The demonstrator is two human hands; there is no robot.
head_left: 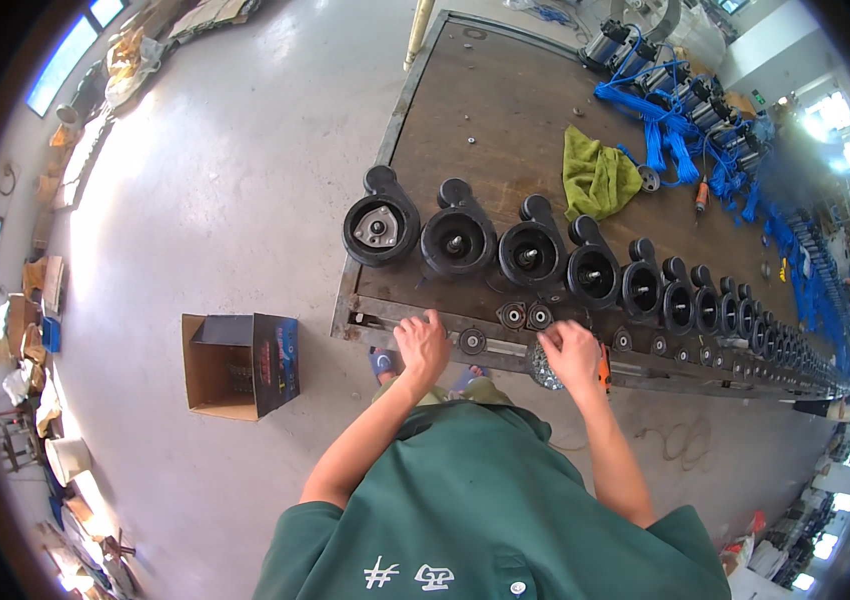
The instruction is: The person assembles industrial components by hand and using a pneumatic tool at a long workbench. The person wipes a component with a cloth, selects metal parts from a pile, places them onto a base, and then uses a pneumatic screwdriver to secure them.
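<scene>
My left hand (423,347) is at the near left edge of the workbench, fingers loosely apart, with nothing visible in it. Beside it lies a small round black bearing plate (472,341). My right hand (571,354) has its fingers pressed together over the rim of a round dish of small shiny parts (545,368); what they pinch, if anything, is hidden. Just beyond that hand are two bearing plates, one dark (513,316) and one next to it (540,316). Black round housings stand behind them; the leftmost housing (381,230) has a three-cornered metal plate inside, while the second housing (458,243) shows a bare shaft.
An orange-handled tool (604,368) is close by my right hand. The row of housings runs far right. Farther back lie a green cloth (600,178), a screwdriver (702,194) and motors with blue cables (660,125). An open cardboard box (241,366) sits on the floor at left.
</scene>
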